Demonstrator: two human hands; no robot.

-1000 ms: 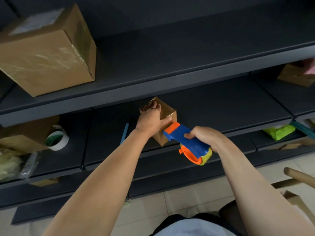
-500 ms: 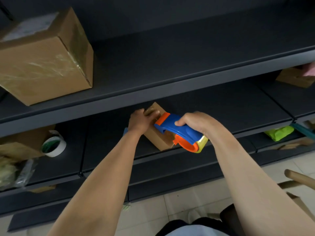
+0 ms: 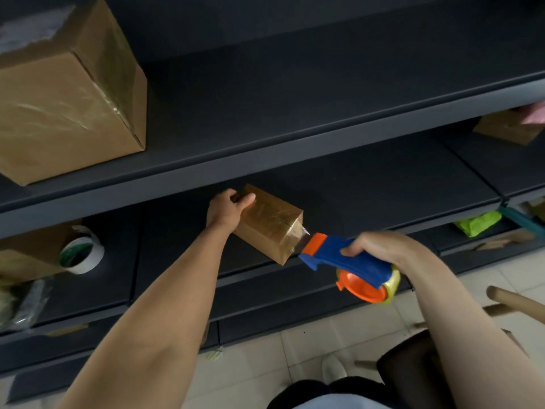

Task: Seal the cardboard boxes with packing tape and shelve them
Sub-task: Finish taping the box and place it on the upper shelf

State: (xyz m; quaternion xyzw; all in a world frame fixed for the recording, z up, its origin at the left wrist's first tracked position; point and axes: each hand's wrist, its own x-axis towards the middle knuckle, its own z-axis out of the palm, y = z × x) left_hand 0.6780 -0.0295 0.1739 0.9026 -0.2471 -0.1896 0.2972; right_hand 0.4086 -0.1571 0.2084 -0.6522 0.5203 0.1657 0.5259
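Note:
A small cardboard box (image 3: 269, 222) lies on the middle dark shelf (image 3: 368, 196), its top glossy with clear tape. My left hand (image 3: 227, 208) grips the box's far left end, thumb over the top. My right hand (image 3: 380, 246) holds a blue and orange tape dispenser (image 3: 348, 261) by its handle, just off the box's near right corner. A short strip of clear tape runs from the box's end to the dispenser's orange blade.
A large taped cardboard box (image 3: 67, 93) stands on the upper shelf at left. A roll of white tape (image 3: 82, 255) and another box (image 3: 26, 252) sit on the middle shelf at left. A green cloth (image 3: 477, 222) and a box (image 3: 507, 128) lie at right. Wooden chair legs (image 3: 516, 299) stand on the tiled floor.
The dispenser has run across the box's top from its far left end and come off the near right corner. My left hand has shifted to the box's far end.

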